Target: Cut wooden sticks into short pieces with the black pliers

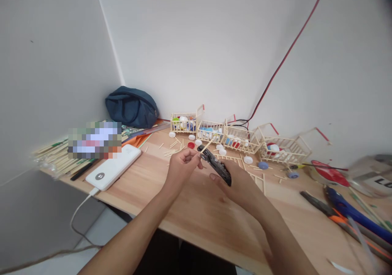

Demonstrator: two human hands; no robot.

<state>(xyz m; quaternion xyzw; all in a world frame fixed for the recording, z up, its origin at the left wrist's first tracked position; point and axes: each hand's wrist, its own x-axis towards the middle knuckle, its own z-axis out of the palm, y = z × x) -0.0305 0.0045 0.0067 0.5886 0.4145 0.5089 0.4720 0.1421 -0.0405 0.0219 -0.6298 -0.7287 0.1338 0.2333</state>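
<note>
Jar [363,179]: label shows "L", next letter partial. Left hand [185,163] pinches thin wooden stick [207,145]; right hand [237,180] curls closed around black plier-type tool [216,164].

A pale back wall [196,42] is meeting a greyer left wall [49,63], their corner seam [109,34] slanting across the view. Soft light is spreading over the back wall, and a wood-grained table [190,214] is standing beside it.
</note>
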